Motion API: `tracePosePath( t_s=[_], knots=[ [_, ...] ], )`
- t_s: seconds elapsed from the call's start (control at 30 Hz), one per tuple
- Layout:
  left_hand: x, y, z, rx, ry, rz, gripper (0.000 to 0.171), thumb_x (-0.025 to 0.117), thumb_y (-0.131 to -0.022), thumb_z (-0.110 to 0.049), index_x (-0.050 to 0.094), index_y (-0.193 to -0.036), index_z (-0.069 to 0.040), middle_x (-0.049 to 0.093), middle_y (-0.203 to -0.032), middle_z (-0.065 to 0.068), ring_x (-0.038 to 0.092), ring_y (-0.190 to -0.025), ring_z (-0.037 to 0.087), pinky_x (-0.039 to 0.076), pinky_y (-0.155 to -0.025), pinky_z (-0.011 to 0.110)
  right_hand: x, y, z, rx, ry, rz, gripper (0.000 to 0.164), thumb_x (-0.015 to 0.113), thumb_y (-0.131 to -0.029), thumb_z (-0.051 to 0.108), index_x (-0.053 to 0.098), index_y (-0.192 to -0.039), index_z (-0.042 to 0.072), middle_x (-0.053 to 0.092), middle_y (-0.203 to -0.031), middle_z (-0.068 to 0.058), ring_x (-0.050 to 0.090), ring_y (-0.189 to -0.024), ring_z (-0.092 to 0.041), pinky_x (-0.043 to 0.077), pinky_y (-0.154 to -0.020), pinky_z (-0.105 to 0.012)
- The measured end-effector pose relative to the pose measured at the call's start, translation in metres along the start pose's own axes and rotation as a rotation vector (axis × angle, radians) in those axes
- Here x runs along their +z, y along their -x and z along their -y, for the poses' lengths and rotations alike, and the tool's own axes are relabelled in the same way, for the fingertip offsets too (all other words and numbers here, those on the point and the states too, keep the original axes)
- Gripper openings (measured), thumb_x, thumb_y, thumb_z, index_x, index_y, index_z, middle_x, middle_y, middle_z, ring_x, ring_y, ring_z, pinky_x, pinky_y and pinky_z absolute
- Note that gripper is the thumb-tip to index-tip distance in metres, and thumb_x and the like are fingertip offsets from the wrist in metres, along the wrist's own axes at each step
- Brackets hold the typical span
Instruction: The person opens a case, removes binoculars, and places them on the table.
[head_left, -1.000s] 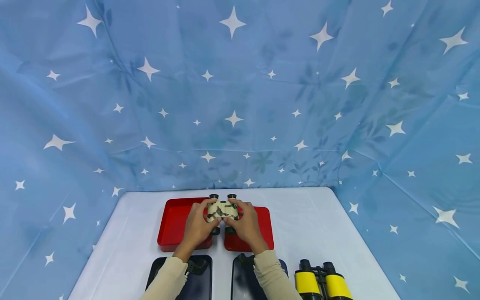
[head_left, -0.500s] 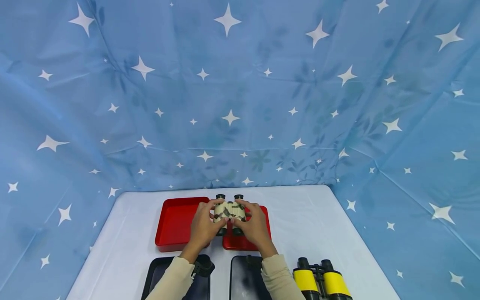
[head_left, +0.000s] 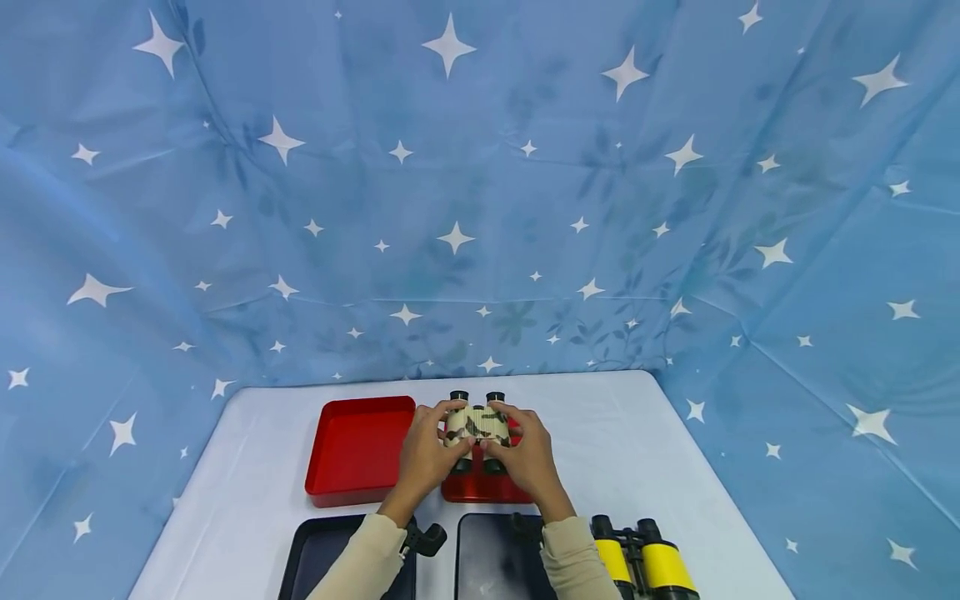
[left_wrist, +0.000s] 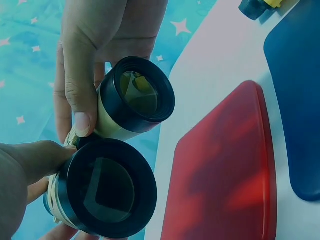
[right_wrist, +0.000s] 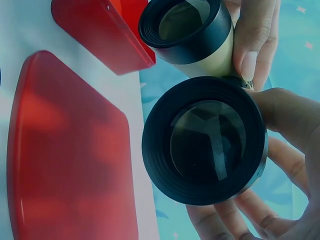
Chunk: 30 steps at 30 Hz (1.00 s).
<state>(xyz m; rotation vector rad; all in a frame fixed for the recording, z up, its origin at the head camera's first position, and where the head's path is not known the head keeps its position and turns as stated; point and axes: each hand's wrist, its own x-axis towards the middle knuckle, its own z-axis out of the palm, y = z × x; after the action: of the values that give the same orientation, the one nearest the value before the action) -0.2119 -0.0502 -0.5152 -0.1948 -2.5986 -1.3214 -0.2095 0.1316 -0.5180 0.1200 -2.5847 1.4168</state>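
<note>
Both hands hold a pair of small camouflage binoculars [head_left: 478,423] with black ends, raised over the right red tray-like piece [head_left: 486,493]. My left hand [head_left: 426,452] grips the left barrel, thumb near the middle, and my right hand [head_left: 531,454] grips the right barrel the same way. The left wrist view shows the two black-rimmed lenses of the binoculars [left_wrist: 112,112] facing the camera, with fingers curled around the barrels. Seen from the right wrist, the binoculars [right_wrist: 202,65] hang above the flat red surface [right_wrist: 75,150].
An open red tray [head_left: 315,492] sits at the left. Nearer are a dark tray [head_left: 300,550] and a dark flat piece [head_left: 487,558], partly behind the forearms. Yellow-and-black binoculars [head_left: 663,567] lie at the right front. A star-patterned blue curtain [head_left: 480,192] surrounds the white table [head_left: 600,442].
Both hands have carried the camouflage binoculars rightward, from between the two red pieces to over the right one. The grip looks the same. The view has shifted slightly.
</note>
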Motion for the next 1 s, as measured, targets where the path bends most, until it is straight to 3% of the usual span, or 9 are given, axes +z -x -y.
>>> tracePosePath(
  t_s=[0.23,0.53,0.77,1.0],
  knots=[
    [0.011,0.000,-0.007,0.021,-0.008,0.012,0.055,0.083,-0.080,-0.031,0.062,-0.131,-0.032,0.057,-0.108,0.005,0.046,-0.069,0.010,0.041,-0.054,0.022,-0.011,0.003,-0.009,0.006,-0.005,-0.004,0.062,0.085,-0.080,0.021,0.061,-0.136,0.031,0.058,-0.122,-0.008,0.065,-0.109,-0.034,0.058,-0.087,-0.046],
    [0.026,0.000,-0.012,0.001,0.018,0.043,0.054,0.083,-0.080,-0.031,0.062,-0.130,-0.033,0.055,-0.107,0.003,0.045,-0.068,0.011,0.040,-0.053,0.023,-0.025,0.006,-0.019,0.047,-0.041,-0.002,0.059,0.084,-0.080,0.019,0.063,-0.133,0.033,0.058,-0.120,-0.008,0.063,-0.104,-0.033,0.060,-0.078,-0.041],
    [0.036,0.000,-0.016,0.011,0.032,0.059,0.053,0.083,-0.080,-0.030,0.063,-0.130,-0.033,0.055,-0.107,0.003,0.045,-0.075,0.010,0.041,-0.057,0.022,-0.033,0.009,-0.029,0.070,-0.052,-0.016,0.060,0.085,-0.079,0.018,0.063,-0.132,0.035,0.059,-0.118,-0.006,0.064,-0.096,-0.027,0.058,-0.068,-0.032],
    [0.045,0.000,-0.021,0.031,0.067,0.087,0.054,0.081,-0.081,-0.029,0.063,-0.132,-0.031,0.056,-0.108,0.003,0.049,-0.086,0.014,0.044,-0.062,0.023,-0.043,0.011,-0.035,0.083,-0.030,-0.031,0.059,0.085,-0.079,0.018,0.064,-0.131,0.035,0.059,-0.119,-0.005,0.064,-0.097,-0.026,0.057,-0.068,-0.032]
  ],
)
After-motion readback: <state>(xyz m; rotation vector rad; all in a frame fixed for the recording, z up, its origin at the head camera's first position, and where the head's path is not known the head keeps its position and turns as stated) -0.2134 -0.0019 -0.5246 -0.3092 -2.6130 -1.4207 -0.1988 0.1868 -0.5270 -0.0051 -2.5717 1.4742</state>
